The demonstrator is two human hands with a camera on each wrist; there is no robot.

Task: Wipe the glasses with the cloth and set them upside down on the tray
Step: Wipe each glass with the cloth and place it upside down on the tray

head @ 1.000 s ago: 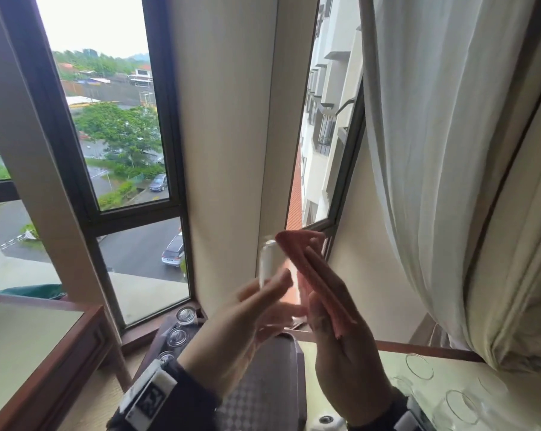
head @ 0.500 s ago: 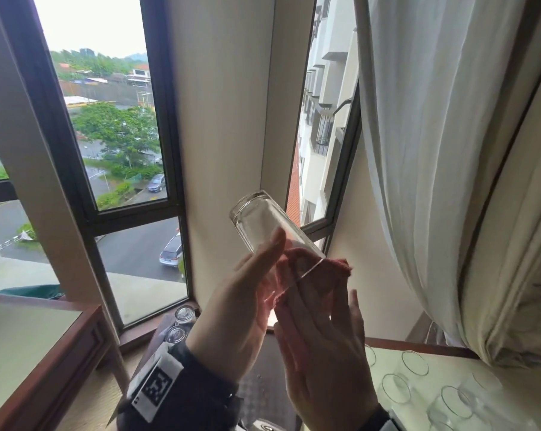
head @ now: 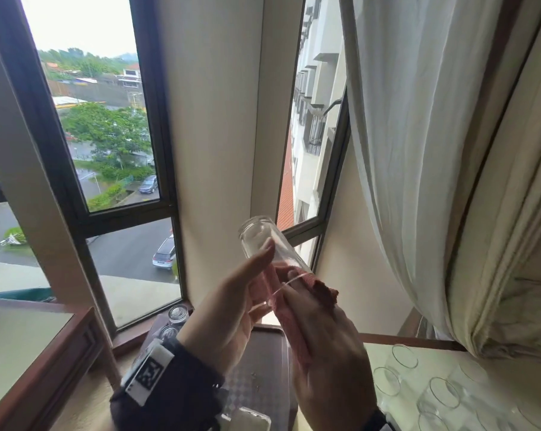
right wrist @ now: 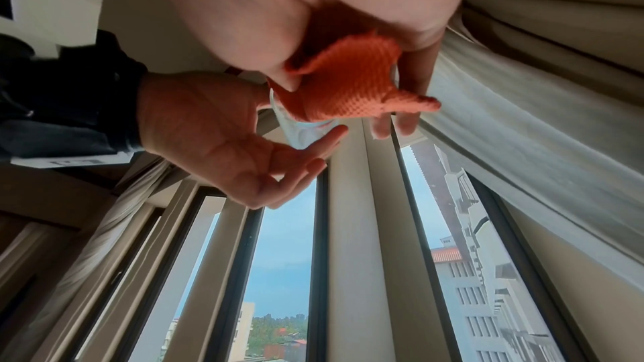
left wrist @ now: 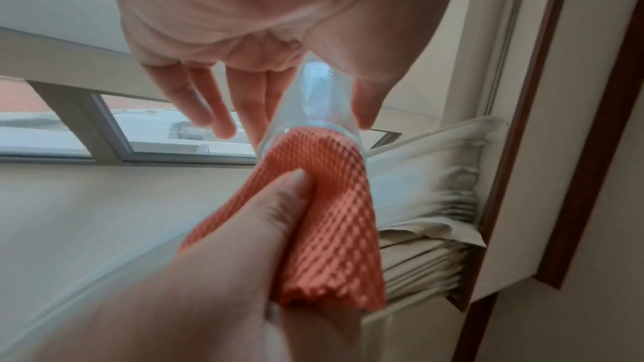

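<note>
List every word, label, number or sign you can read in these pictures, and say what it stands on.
No word or number can be read.
Wrist tag: a black-and-white square code pattern, no letters.
Parked car outside the window: its plate is too small to read.
Glass and pink cloth: no print shows on either.

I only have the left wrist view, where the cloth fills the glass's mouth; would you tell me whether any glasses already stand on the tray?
Observer: Yes; the head view shows seemingly inverted glasses at the far left corner of the tray, below the held glass.
Operator: Thank you; are any others waiting?
Observer: Several upright glasses stand on the table right of the tray.
</note>
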